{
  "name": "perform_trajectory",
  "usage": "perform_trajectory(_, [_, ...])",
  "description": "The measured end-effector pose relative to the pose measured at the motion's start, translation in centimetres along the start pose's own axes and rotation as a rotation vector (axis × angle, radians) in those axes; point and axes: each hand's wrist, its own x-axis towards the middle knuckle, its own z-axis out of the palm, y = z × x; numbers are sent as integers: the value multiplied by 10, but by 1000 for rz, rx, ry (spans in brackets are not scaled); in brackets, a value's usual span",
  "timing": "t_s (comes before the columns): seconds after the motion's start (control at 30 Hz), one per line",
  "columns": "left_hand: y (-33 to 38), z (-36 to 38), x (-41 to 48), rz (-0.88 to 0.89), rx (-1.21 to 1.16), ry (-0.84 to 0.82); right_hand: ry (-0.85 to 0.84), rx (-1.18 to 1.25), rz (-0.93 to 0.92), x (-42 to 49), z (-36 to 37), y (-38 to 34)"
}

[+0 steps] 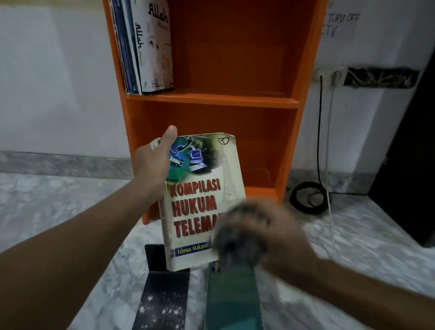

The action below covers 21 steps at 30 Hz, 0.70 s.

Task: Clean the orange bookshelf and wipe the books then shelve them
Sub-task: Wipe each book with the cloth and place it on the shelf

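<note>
From the head view, my left grip point(154, 165) is closed on the book point(198, 197) near its top left corner, by the spine: the thumb lies flat up the front cover and the fingers are curled out of sight behind it. The book stands nearly upright and a little tilted in the air, in front of the lower compartment of the orange bookshelf point(216, 98), its cover facing me with red lettering on it. My right grip point(278, 237) is badly blurred. It seems to be curled round a bunched grey cloth point(239, 234), which sits against the lower right part of the cover and hides the end of the title. On the upper shelf, a few shelved books point(148, 42) stand at the far left, leaning against the side wall, the outermost one white with black script. Below the held book, two more lie flat on the marble floor point(52, 204), side by side but apart: a dark book point(161, 308) speckled with white on the left and a green book point(234, 306) on the right. To the right of the bookshelf, a black cable point(310, 198) hangs from the wall sockets point(327, 76) and coils on the floor. A handwritten note point(342, 18) is stuck to the wall above them.
</note>
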Motion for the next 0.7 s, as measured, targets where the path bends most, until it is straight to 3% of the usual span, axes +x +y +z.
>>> perform_trajectory(0.07, [-5,-2,0,-16,-8,-39,230,63,264,50,-17,23])
perform_trajectory(0.13, [-5,0,-5,-21,-17,-118,305,205,408,89,-24,40])
perform_trajectory(0.27, [2,7,-10,3,-69,-137,110,250,330,56,0,19])
perform_trajectory(0.37, [8,0,-5,-46,-207,-58,-283,432,431,-36,39,4])
perform_trajectory(0.43, [11,-4,1,-37,-232,-2,-450,369,587,-70,48,2])
perform_trajectory(0.5, [13,-4,6,-17,-211,24,-415,318,677,-81,40,17])
perform_trajectory(0.53, [12,-3,7,-8,-200,29,-355,196,634,-75,31,23])
perform_trajectory(0.6, [9,0,5,-4,-168,24,-191,271,688,-45,18,40])
perform_trajectory(0.7, [2,7,5,3,-105,27,-278,257,822,-25,26,54])
